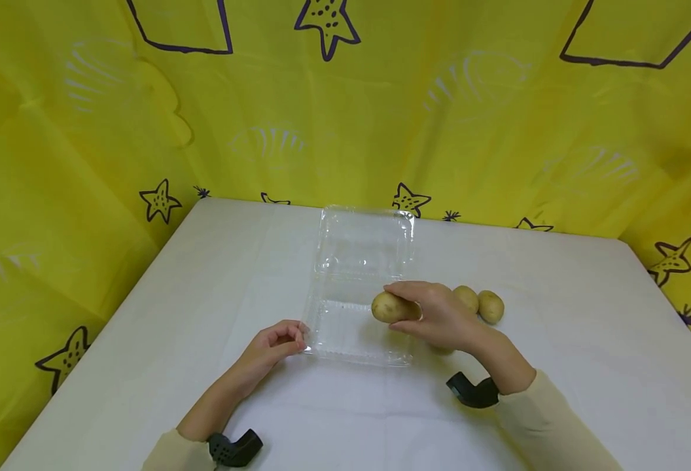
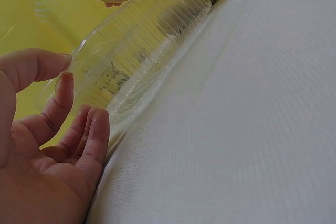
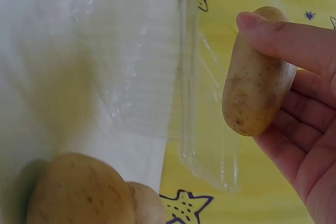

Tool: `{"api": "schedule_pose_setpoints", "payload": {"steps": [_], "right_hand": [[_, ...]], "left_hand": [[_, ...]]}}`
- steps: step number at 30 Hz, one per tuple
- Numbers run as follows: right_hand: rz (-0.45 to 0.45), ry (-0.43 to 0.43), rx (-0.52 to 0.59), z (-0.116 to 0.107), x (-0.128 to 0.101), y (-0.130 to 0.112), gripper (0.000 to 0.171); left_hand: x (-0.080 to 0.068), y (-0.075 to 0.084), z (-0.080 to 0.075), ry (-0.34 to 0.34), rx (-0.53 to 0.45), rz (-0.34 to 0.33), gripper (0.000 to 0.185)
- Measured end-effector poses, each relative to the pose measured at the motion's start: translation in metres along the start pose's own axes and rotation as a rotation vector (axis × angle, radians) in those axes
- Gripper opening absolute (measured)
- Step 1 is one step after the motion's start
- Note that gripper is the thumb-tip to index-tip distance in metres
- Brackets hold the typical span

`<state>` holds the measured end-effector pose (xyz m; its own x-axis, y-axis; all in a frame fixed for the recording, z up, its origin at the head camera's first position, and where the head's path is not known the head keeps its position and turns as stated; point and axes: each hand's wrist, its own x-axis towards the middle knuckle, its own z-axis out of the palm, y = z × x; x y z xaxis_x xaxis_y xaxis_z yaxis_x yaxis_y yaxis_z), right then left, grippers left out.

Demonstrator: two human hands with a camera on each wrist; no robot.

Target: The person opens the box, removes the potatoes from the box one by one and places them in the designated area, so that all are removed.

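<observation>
A yellow plastic backdrop with purple star drawings (image 1: 498, 131) is hanging behind and at both sides of the scene. In front of it a rectangular table with a white cloth (image 1: 557, 366) is standing, and everything else is lying on it.

In the middle of the table a clear plastic hinged container (image 1: 360, 288) is lying open, its lid part pointing away from the person and its ribbed tray part near the hands.

The person's right hand (image 1: 440, 317) is hovering over the right edge of the tray part. Its thumb and fingers are grasping a long light-brown potato (image 1: 389, 307), which is being held in the air above the tray and is not touching it.

The left hand (image 1: 271, 347) is resting on the cloth at the near left corner of the container. Its fingers are loosely curled, and the fingertips (image 2: 65, 85) are touching the rim of the tray, without closing around it.

Just beside the right hand, two small round potatoes (image 1: 479, 303) are lying on the cloth, next to each other, to the right of the container.
</observation>
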<state>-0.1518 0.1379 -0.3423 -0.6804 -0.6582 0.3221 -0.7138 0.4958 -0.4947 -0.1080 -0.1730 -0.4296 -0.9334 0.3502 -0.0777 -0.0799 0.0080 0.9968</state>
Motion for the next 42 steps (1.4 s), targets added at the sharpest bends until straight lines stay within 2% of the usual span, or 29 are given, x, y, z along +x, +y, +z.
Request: {"api": "schedule_pose_setpoints", "payload": {"steps": [4,10,19,32,38,42], "right_hand": [[0.013,0.048,-0.042,-0.006,-0.006,0.002,0.051],[-0.051,0.085,-0.035,-0.014,-0.013,0.009,0.053],[0.064,0.071,-0.072,-0.025,-0.025,0.012,0.052],[0.063,0.107,-0.067,-0.029,-0.046,0.024,0.052],[0.081,0.106,-0.116,-0.031,-0.057,0.030,0.052],[0.057,0.113,-0.141,-0.032,-0.064,0.034,0.051]], "left_hand": [[0.000,-0.001,0.000,-0.002,-0.005,0.000,0.009],[0.000,-0.001,0.000,0.001,-0.002,-0.003,0.010],[0.000,0.000,0.000,0.011,-0.001,-0.005,0.011],[-0.001,0.001,0.000,-0.003,-0.012,0.006,0.012],[0.000,0.001,0.000,-0.005,-0.009,0.012,0.014],[0.000,0.001,0.000,-0.005,-0.009,0.012,0.014]]}}
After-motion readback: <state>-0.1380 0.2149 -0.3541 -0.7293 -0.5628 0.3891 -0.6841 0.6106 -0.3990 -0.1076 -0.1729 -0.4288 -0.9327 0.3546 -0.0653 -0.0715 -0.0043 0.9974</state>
